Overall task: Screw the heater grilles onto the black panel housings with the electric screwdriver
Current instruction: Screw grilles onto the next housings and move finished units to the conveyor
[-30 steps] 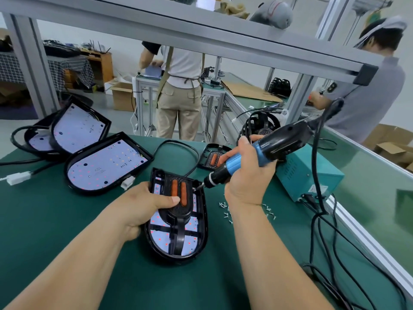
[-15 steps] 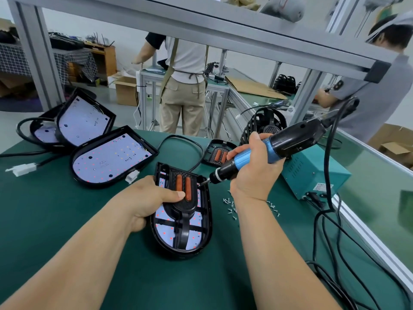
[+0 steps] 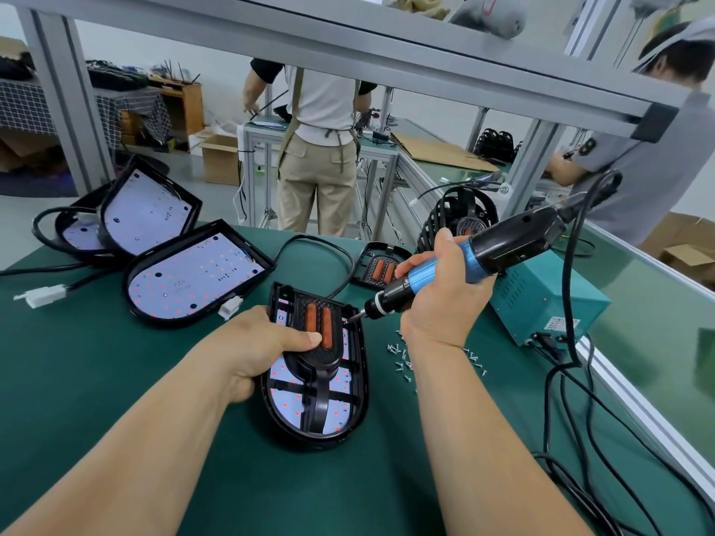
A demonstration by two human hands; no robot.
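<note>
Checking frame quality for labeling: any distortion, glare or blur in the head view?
Head view: strong wide-angle bowing of the aluminium frame; even overhead light, soft shadows; mild sheen on the green mat; electric screwdriver tip and screws sharp; background workers slightly soft.

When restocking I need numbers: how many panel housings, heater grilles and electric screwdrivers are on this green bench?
Panel housings: 4
Heater grilles: 2
Electric screwdriver: 1
Total: 7
The black cage behind may hold another grille; cannot tell.
</note>
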